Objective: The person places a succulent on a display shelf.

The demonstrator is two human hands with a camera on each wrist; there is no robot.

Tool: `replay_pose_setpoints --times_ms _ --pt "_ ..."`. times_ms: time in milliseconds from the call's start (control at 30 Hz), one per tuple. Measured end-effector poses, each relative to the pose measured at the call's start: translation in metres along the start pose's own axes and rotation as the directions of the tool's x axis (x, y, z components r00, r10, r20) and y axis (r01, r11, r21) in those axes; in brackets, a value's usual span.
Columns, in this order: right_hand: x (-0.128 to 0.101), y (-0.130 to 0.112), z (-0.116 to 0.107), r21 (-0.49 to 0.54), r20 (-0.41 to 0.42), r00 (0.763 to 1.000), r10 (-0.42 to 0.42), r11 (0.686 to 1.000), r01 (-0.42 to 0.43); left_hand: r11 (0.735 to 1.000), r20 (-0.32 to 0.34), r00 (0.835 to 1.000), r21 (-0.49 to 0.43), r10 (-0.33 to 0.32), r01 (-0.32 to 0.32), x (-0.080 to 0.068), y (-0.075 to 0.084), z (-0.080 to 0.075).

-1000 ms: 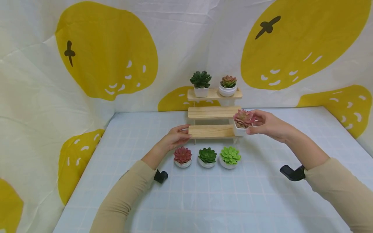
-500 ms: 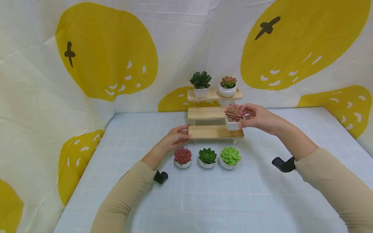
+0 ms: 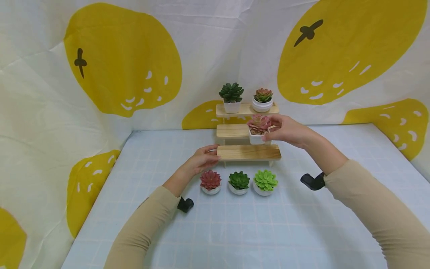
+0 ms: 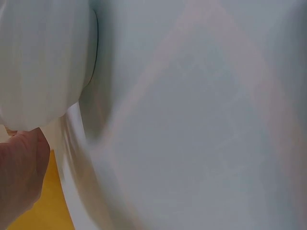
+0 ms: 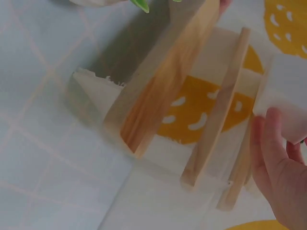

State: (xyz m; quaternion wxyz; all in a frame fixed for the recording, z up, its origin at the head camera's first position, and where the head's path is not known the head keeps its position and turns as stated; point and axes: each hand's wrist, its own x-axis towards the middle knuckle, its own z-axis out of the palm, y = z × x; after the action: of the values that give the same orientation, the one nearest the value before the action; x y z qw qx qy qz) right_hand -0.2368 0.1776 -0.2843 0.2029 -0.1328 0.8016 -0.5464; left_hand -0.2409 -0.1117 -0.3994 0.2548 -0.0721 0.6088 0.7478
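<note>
Lemon-print cloth backs a wooden three-step stand; right hand pinches a square white succulent pot over its middle step, left hand rests relaxed fingers at the stand's 9 o'clock end.

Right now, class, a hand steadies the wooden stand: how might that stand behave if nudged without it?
Probably light: the stand is thin pale boards on slim legs. It is stiff wood, unlikely to flex. It may tip or slide easily, being tall and narrow with two pots up top; that may be why the left hand rests at its lowest step.
</note>
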Motion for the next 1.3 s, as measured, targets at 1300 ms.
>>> replay_pose_setpoints --times_ms 1300 --pt "0.062 -0.014 0.030 0.048 -0.066 0.998 0.018 0.999 -0.015 1.000 0.005 1.000 -0.024 0.002 -0.002 0.006 -0.002 -0.003"
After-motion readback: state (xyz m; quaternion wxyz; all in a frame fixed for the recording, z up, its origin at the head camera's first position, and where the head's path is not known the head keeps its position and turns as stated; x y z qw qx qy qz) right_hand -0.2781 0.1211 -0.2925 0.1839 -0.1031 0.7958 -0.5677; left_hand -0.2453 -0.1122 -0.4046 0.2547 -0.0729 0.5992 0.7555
